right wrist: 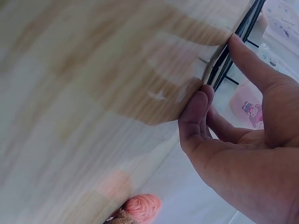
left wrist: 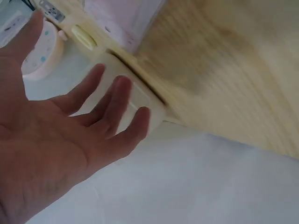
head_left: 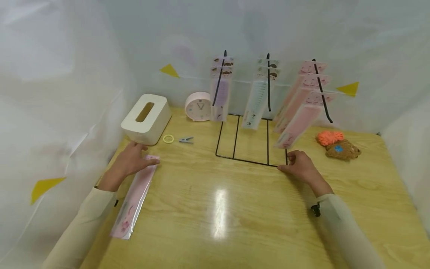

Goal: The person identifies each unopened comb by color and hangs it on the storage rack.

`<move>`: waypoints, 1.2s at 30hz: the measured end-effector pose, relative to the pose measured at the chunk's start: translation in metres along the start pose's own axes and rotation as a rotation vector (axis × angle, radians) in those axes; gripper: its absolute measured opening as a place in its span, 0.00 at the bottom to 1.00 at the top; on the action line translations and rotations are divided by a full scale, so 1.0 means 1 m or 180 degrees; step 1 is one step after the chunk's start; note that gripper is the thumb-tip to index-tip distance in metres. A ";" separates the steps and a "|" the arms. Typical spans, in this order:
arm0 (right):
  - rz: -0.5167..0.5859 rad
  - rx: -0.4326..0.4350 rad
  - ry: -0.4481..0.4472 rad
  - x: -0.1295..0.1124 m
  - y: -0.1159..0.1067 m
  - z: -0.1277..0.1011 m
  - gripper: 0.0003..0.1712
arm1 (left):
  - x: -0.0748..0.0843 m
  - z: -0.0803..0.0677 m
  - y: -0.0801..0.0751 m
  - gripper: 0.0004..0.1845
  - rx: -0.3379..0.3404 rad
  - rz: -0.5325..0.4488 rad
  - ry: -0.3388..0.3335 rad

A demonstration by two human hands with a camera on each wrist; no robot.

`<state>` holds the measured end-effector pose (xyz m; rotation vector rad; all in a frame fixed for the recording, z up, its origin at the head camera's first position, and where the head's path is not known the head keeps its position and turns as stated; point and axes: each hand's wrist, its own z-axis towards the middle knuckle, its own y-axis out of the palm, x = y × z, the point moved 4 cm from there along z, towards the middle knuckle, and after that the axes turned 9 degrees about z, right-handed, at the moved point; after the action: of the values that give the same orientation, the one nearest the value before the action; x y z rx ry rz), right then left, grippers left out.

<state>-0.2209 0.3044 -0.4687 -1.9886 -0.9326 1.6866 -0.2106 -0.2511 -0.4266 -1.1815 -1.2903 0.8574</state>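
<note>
Pink packet flat on the wooden surface at near left, far end under the straight, relaxed fingers of the left hand, just near of a cream tissue box. Right hand at the near right corner of a black wire rack, fingertips curled and pinching the wire. Hanging on the rack, packets with cartoon prints; writing too small to read. Beyond, a pink clock, yellow ring, grey clip, orange yarn.
</note>
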 end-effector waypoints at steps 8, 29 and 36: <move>-0.0007 -0.0001 -0.0009 0.000 -0.006 0.000 0.44 | -0.007 -0.012 0.006 0.29 -0.0521 -0.0073 -0.0296; 0.0050 0.0014 0.0082 0.006 -0.004 -0.007 0.43 | 0.020 -0.016 0.028 0.22 -0.1407 -0.1282 0.0263; 0.0031 0.0042 0.0064 0.004 -0.006 -0.010 0.43 | 0.073 -0.008 0.045 0.11 -0.1924 -0.1715 0.0574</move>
<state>-0.2128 0.3125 -0.4659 -2.0011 -0.9039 1.6706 -0.1864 -0.1726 -0.4507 -1.2342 -1.6622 -0.0448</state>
